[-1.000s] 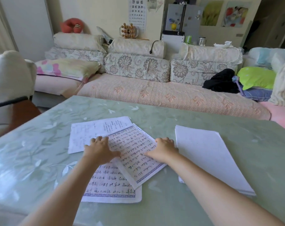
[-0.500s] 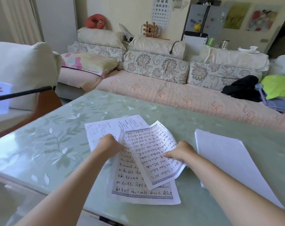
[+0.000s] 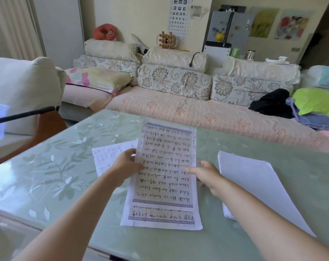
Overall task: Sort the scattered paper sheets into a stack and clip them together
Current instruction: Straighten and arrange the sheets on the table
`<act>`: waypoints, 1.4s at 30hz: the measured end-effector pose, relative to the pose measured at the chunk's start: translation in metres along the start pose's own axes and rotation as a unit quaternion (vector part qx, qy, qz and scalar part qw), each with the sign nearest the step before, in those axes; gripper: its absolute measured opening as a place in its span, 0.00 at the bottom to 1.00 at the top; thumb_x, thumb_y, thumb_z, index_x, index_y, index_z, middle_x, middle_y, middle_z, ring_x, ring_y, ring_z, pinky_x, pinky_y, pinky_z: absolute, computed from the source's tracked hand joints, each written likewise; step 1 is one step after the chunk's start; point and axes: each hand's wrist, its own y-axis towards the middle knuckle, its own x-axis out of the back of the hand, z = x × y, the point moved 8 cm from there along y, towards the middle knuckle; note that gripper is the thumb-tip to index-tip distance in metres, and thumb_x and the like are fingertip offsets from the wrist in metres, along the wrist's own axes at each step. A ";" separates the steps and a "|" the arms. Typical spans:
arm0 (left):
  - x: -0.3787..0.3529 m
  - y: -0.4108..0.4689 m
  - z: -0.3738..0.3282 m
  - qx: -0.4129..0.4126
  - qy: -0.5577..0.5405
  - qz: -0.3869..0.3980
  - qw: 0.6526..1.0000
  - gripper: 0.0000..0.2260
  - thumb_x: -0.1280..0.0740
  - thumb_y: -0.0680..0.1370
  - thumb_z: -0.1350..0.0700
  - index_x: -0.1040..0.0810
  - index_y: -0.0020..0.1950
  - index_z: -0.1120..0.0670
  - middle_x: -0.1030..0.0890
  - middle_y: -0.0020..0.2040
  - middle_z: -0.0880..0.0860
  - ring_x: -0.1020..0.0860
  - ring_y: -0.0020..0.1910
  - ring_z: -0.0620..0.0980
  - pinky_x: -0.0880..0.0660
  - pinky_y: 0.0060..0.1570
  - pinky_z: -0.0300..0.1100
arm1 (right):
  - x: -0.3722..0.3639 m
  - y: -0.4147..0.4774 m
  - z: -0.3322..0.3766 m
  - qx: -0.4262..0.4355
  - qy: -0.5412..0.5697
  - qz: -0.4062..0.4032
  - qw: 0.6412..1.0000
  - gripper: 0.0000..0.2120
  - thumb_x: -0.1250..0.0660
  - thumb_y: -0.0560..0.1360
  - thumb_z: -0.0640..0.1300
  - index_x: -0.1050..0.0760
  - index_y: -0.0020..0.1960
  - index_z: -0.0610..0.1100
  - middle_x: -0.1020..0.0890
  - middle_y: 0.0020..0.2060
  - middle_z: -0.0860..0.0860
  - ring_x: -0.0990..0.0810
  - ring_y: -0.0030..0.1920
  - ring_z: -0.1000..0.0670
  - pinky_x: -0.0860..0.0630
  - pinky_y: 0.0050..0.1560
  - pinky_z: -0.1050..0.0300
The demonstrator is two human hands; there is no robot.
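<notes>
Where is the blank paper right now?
In the head view, the blank paper lies flat on the right of the table, just right of the right hand.

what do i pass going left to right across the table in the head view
printed sheet → left hand, pinching the next → handwritten sheet → right hand → blank white stack

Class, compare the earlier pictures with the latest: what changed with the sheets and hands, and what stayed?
The top sheet, skewed and flat before, has been lifted and turned straight over the lower sheet. The left hand now grips its left edge; the right hand has opened at its right edge. The lower sheet, left sheet and blank stack stayed on the table.
</notes>
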 end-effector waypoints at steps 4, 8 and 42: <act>-0.001 0.013 0.000 -0.034 -0.017 0.020 0.999 0.19 0.38 0.73 0.73 0.22 0.55 0.52 0.15 0.46 0.53 0.16 0.47 0.52 0.19 0.45 0.46 | -0.017 0.012 0.007 -0.008 0.031 0.016 0.999 0.28 0.22 0.70 0.48 0.30 0.63 0.38 0.20 0.57 0.50 0.23 0.58 0.48 0.27 0.63 0.52; 0.032 0.043 0.011 -0.085 0.234 -0.082 0.965 0.21 0.43 0.75 0.68 0.25 0.63 0.50 0.19 0.58 0.48 0.23 0.58 0.50 0.26 0.58 0.43 | -0.030 0.028 0.009 0.007 -0.002 -0.036 0.999 0.18 0.22 0.70 0.39 0.24 0.56 0.39 0.17 0.51 0.48 0.20 0.50 0.48 0.23 0.54 0.55; 0.037 0.009 0.042 0.166 -0.099 0.130 0.972 0.27 0.43 0.81 0.43 0.18 0.54 0.67 0.17 0.47 0.64 0.19 0.42 0.58 0.22 0.45 0.47 | -0.025 0.033 -0.017 -0.064 0.089 -0.045 0.993 0.15 0.27 0.70 0.29 0.21 0.56 0.39 0.16 0.51 0.43 0.17 0.51 0.41 0.19 0.55 0.45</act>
